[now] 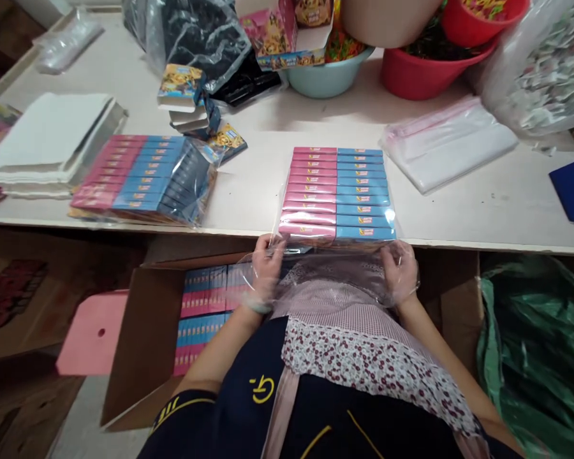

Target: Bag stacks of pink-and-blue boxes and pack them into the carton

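Note:
At the table's front edge lies a clear plastic bag [325, 254] around two columns of small flat boxes, pink ones [310, 189] on the left and blue ones [363, 190] on the right. The bag's loose end hangs toward me over my apron. My left hand [266, 268] pinches its left corner, fingers closed on the film. Its right corner is between the closed fingers of my right hand [400, 271]. Both hands are just below the edge of the table, apart from the boxes.
Another bagged set of boxes [138, 172] lies left, beside a white stack [52, 137]. Flat clear bags [449, 143] lie right. Basins [325, 73] and opened small boxes [182, 86] stand at the back. Below left, a carton [143, 344] holds more boxes, near a pink stool [93, 331].

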